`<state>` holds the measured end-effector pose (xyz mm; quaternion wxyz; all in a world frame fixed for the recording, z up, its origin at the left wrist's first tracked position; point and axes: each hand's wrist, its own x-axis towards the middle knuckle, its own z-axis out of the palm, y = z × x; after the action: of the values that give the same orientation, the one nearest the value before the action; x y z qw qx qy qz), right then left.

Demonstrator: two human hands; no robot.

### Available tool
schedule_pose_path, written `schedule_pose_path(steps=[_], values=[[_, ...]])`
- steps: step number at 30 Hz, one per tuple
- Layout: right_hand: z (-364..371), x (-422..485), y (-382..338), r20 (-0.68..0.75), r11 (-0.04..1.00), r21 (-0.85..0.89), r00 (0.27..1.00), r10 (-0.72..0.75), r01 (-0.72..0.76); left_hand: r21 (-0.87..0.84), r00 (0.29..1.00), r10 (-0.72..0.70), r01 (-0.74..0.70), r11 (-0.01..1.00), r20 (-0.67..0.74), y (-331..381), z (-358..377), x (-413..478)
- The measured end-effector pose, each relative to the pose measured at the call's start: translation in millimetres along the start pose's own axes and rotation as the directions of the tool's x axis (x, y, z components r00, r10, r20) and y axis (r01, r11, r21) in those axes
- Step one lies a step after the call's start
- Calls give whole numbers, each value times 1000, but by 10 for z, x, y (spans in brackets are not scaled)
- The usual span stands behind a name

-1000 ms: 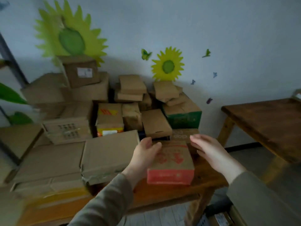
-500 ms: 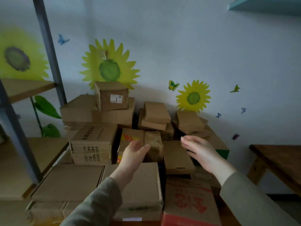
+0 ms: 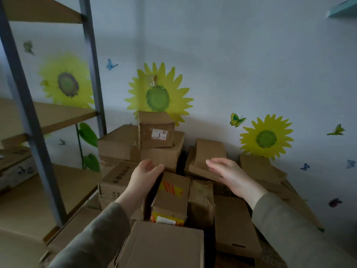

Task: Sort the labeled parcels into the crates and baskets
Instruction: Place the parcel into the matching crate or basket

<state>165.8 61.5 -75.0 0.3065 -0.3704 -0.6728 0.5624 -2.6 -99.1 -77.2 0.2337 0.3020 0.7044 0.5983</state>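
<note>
A heap of brown cardboard parcels fills the middle of the head view. On top of it stands a small box with a white label [image 3: 156, 130]. Lower down lies a box with a red and yellow print [image 3: 172, 198]. My left hand [image 3: 144, 177] hovers over that printed box's far left corner, fingers loosely curved, holding nothing. My right hand [image 3: 229, 175] is held out flat and open above the pile, in front of a stack of flat folded boxes [image 3: 207, 157]. Both hands point toward the labelled box, a short way below it.
A metal shelf rack [image 3: 38, 151] with wooden boards stands at the left, close to the pile. A large plain box [image 3: 164, 246] lies nearest me. The wall with sunflower stickers is right behind the parcels.
My view has risen and closed in on the pile. Both hands left the red-printed box at the front and reached up and forward toward the labelled box on top.
</note>
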Motion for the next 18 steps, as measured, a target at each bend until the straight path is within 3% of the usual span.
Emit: schedule_pose_path(steps=[4,11,18], values=[[265,335,-147,16,999,-32,1000,-12,12,54,994,54,-49,997,-96,84,-234,332],[767,950,-442,-67,999,-29,997,-31,29,139,991,86,-70,988,-108,148,-605,1224],[1219,1458,-636,-232,996,70,972,-30,47,17,999,42,-42,999,-24,144,-684,1935]])
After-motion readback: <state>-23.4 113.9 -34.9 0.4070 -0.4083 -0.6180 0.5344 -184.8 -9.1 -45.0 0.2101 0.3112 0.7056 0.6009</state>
